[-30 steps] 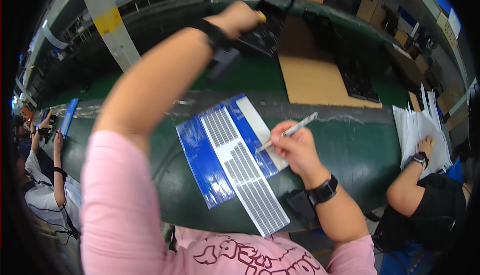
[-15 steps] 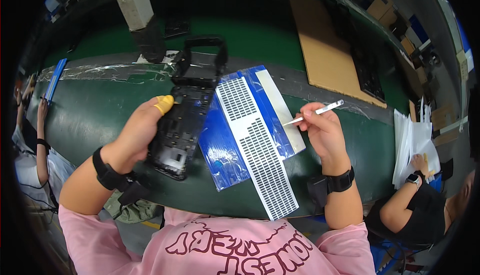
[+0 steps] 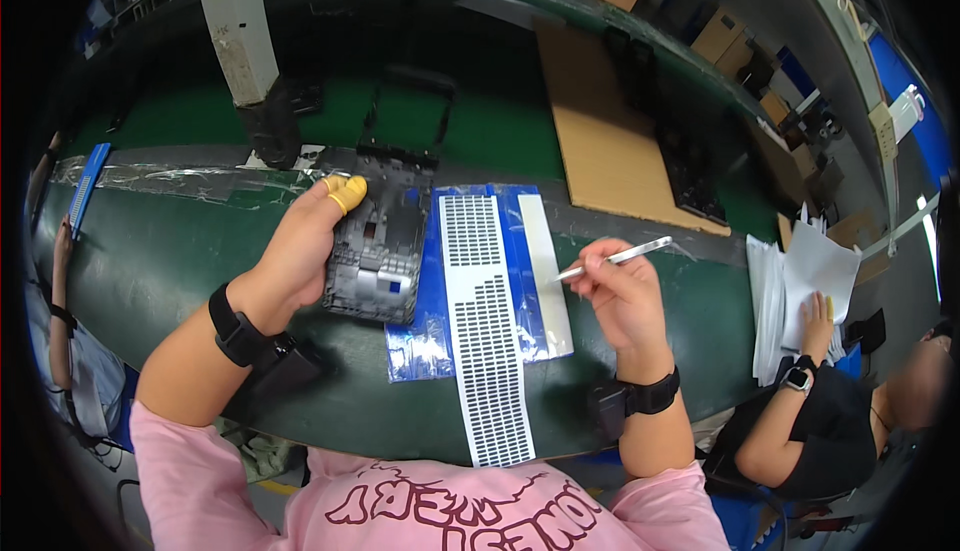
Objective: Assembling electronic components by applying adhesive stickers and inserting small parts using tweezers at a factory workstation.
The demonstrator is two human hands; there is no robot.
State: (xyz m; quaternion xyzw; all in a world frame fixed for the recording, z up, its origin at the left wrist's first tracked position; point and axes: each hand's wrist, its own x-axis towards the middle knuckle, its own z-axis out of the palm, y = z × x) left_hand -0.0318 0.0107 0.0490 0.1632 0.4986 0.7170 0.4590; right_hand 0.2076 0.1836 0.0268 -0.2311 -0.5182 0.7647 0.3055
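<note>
My left hand (image 3: 310, 236), with yellow finger covers, grips a black plastic housing (image 3: 378, 241) by its left edge. The housing is tilted, its ribbed inside facing up, with an open rectangular frame at its far end. My right hand (image 3: 625, 291) pinches slim white-silver tweezers (image 3: 625, 254), their tip pointing left over a pale strip (image 3: 545, 296). Between my hands lies a white sheet of small dark labels (image 3: 487, 351), with a stepped gap where some are gone. Under it is a blue board (image 3: 430, 351) in shiny clear film, partly hidden by the housing.
A cardboard sheet (image 3: 610, 141) lies on the green table, with black parts (image 3: 690, 171) along its right side. A post (image 3: 240, 41) rises at the far left. Co-workers sit on both sides; the right one's hand (image 3: 818, 326) touches white sheets (image 3: 768, 301).
The view has shifted and turned slightly. My left hand has tipped the housing, so its inside shows more plainly. The tweezers have stayed in my right hand near the pale strip.
</note>
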